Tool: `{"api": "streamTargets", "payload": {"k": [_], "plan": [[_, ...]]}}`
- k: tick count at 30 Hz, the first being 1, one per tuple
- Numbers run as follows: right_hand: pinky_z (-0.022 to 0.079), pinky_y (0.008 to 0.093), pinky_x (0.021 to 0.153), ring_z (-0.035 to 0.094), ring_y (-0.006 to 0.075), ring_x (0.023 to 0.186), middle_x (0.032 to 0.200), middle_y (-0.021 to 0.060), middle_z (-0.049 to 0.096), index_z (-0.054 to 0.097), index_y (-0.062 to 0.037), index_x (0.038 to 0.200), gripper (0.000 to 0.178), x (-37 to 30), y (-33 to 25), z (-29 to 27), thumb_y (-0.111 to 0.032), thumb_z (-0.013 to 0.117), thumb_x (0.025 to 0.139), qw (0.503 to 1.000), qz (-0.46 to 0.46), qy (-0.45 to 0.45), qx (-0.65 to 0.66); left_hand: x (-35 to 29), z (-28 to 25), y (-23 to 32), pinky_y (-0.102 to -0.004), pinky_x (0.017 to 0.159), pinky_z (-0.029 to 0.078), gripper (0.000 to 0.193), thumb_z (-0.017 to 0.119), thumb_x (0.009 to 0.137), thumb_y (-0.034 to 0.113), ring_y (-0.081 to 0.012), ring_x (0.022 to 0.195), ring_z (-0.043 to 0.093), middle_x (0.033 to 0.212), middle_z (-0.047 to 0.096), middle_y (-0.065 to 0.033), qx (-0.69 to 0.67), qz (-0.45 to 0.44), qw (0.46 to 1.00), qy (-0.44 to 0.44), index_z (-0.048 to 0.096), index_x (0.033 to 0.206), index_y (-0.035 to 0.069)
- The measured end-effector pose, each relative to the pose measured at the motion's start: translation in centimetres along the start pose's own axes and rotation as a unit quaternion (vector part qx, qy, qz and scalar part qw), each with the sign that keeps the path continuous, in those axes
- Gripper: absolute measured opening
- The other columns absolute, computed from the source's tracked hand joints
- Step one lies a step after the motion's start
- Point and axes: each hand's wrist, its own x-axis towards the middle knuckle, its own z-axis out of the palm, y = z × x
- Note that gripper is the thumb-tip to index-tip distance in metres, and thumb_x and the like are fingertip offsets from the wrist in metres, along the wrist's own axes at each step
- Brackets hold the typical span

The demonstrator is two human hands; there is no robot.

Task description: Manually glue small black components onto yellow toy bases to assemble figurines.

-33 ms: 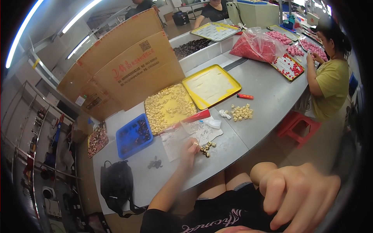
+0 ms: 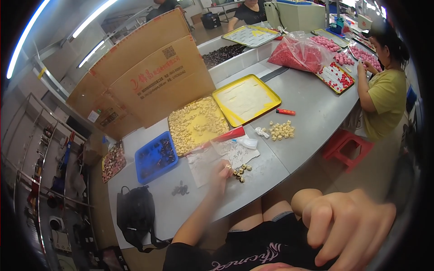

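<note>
My left hand [image 2: 219, 175] rests on the grey table with fingers pinched together. A small cream-coloured piece [image 2: 228, 166] shows at its fingertips. Just right of them lies a cluster of small dark pieces with cream tops [image 2: 241, 172]. Behind the hand are a white paper sheet [image 2: 244, 156] and a small white bottle [image 2: 247, 143] with a blue tip. Large and close at the lower right, my right hand [image 2: 347, 223] hangs above my lap, away from the table. Its fingers are curled, and the palm side is hidden, so I cannot see what they hold, if anything.
A pile of cream cubes [image 2: 282, 130] lies near a red marker-like stick [image 2: 285, 112]. Farther back are a yellow tray [image 2: 276, 100] and a tray of cream pieces [image 2: 199, 124]. To the left stand a blue basket [image 2: 143, 170] and black bag [image 2: 135, 212]. A co-worker [image 2: 384, 99] sits right.
</note>
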Motion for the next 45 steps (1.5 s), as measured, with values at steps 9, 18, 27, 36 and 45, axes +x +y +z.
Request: {"api": "streamTargets", "payload": {"k": [9, 18, 27, 36, 45], "plan": [[0.041, 0.0355, 0.091, 0.054, 0.029, 0.102, 0.111, 0.0168, 0.057, 0.058, -0.0013, 0.105, 0.031, -8.1, 9.8, -8.9, -0.006, 0.067, 0.076, 0.861, 0.171, -0.08, -0.473, -0.6, 2.7, 4.2, -0.0263, 0.062, 0.036, 0.025, 0.056, 0.083, 0.024, -0.0143, 0.066, 0.043, 0.069, 0.044, -0.0029, -0.198, -0.1, 0.975, -0.026, 0.043, 0.07, 0.008], [0.043, 0.0382, 0.09, 0.053, 0.0301, 0.105, 0.111, 0.0108, 0.059, 0.065, -0.0051, 0.103, 0.027, -11.9, 14.5, -10.2, -0.002, 0.068, 0.076, 0.826, 0.283, -0.109, -0.475, 0.2, -2.3, 0.1, -0.0339, 0.092, 0.042, 0.058, 0.053, 0.077, 0.036, -0.0201, 0.103, 0.054, 0.105, 0.057, -0.0101, -0.192, -0.117, 0.955, -0.193, 0.049, 0.121, -0.002], [0.046, 0.0347, 0.085, 0.055, 0.0279, 0.103, 0.109, 0.011, 0.061, 0.069, -0.0063, 0.097, 0.028, -13.0, 14.3, -10.3, 0.004, 0.064, 0.072, 0.82, 0.268, -0.085, -0.498, -0.5, -0.4, 0.9, -0.0232, 0.066, 0.038, 0.029, 0.055, 0.083, 0.029, -0.0087, 0.074, 0.045, 0.084, 0.049, -0.0003, -0.168, -0.06, 0.97, -0.165, 0.054, 0.098, 0.004], [0.051, 0.0319, 0.081, 0.056, 0.0237, 0.103, 0.114, 0.0135, 0.057, 0.068, -0.0011, 0.103, 0.023, -14.9, 15.5, -11.6, 0.003, 0.061, 0.081, 0.895, 0.297, -0.003, -0.332, -0.3, -0.6, 0.1, -0.0256, 0.068, 0.041, 0.034, 0.055, 0.085, 0.029, -0.0117, 0.075, 0.048, 0.084, 0.052, -0.0031, -0.152, -0.051, 0.968, -0.193, 0.056, 0.103, 0.0], [0.056, 0.0282, 0.07, 0.057, 0.0209, 0.1, 0.116, 0.0146, 0.054, 0.066, 0.0026, 0.105, 0.02, -14.9, 15.9, -11.1, 0.002, 0.06, 0.085, 0.901, 0.34, 0.027, -0.268, -0.2, -0.6, 0.6, -0.0255, 0.068, 0.04, 0.029, 0.054, 0.083, 0.025, -0.0103, 0.074, 0.048, 0.082, 0.053, -0.0025, -0.104, -0.036, 0.982, -0.152, 0.059, 0.095, -0.001]]}}
